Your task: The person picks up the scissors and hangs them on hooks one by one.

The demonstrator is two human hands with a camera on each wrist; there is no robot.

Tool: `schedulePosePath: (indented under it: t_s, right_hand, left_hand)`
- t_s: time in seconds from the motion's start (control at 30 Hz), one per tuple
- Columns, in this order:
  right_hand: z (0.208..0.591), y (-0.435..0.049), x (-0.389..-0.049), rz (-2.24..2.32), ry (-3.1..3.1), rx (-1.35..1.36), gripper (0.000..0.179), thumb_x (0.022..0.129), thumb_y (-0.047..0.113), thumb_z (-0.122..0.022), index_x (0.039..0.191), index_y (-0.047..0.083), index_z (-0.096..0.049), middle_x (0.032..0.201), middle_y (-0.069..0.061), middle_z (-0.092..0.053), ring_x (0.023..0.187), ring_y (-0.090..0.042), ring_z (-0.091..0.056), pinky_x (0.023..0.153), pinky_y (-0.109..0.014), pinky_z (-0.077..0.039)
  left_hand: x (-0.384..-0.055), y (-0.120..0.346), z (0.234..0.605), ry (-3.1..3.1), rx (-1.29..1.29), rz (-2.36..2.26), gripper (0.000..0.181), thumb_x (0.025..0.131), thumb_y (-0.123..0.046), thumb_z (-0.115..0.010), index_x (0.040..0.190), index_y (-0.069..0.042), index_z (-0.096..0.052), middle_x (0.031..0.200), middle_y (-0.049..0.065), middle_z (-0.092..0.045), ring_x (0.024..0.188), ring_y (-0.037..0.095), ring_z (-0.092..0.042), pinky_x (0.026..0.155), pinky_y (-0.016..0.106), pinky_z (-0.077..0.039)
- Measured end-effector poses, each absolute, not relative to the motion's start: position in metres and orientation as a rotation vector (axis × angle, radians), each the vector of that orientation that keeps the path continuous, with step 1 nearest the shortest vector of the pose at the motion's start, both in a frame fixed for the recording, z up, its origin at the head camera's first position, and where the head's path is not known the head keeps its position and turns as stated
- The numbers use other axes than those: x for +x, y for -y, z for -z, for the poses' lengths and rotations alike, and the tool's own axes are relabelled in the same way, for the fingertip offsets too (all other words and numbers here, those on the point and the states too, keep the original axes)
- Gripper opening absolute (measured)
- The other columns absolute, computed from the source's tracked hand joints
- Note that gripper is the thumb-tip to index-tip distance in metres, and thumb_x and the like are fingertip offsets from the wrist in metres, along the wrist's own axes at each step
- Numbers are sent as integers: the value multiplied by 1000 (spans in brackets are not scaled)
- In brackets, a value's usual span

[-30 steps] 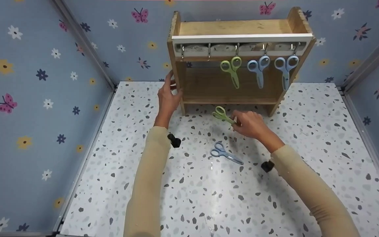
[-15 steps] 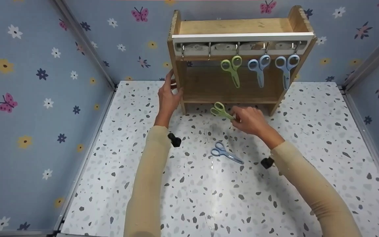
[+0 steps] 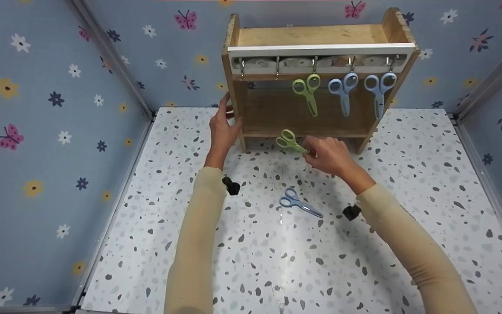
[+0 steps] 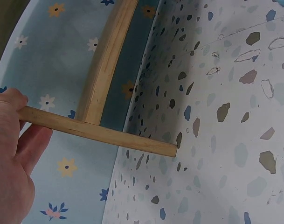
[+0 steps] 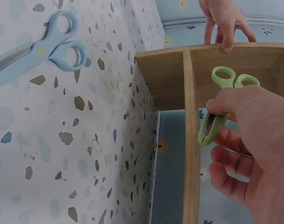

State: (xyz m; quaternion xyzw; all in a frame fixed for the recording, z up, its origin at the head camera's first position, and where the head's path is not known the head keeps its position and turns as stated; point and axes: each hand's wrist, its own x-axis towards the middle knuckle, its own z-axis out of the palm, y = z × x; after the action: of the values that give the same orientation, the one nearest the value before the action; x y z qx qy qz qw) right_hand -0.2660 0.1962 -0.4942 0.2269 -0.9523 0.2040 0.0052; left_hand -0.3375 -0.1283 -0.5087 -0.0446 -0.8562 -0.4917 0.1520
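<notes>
My left hand [image 3: 225, 130] grips the left side panel of a wooden shelf rack [image 3: 303, 133]; in the left wrist view, the thumb and fingers [image 4: 35, 142] lie on either side of the panel's edge. With thumb and fingertips my right hand [image 3: 329, 156] pinches green scissors [image 3: 289, 140] by the blades, handle loops pointing away up and left, in front of the lower shelf. Blue scissors [image 3: 300, 202] lie on the table below. From the rack's hooks hang green scissors [image 3: 307, 93] near the middle and two blue pairs [image 3: 343, 93] to the right.
A metal hook rail [image 3: 320, 59] runs along the rack's upper front; its two left hooks [image 3: 277, 67] bear nothing. The speckled white table [image 3: 242, 261] is bounded by blue flowered walls [image 3: 55, 144] at left, back and right.
My right hand has risen slightly and moved a little left with the green scissors, toward the rack. The left hand stays on the side panel.
</notes>
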Motion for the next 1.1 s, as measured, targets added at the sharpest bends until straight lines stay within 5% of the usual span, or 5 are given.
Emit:
schedulePosePath:
  t_s: [0.47, 1.1]
  right_hand:
    - [483, -189, -269, -678, 2869, 730, 14, 99, 14, -77, 111, 9, -75, 92, -13, -78, 72, -29, -64, 61, -38, -45]
    - [469, -184, -274, -735, 2807, 714, 16, 100, 13, -77, 115, 8, -74, 101, -16, -82, 84, -35, -74, 72, -52, -60]
  left_hand:
    - [-338, 129, 511, 2452, -125, 1401, 74, 109, -11, -71, 175, -15, -38, 154, 22, -69, 136, 39, -73, 120, 55, -59]
    - [-338, 129, 510, 2439, -150, 1396, 74, 109, -10, -72, 175, -14, -39, 151, 23, -71, 134, 39, -75, 119, 55, -60]
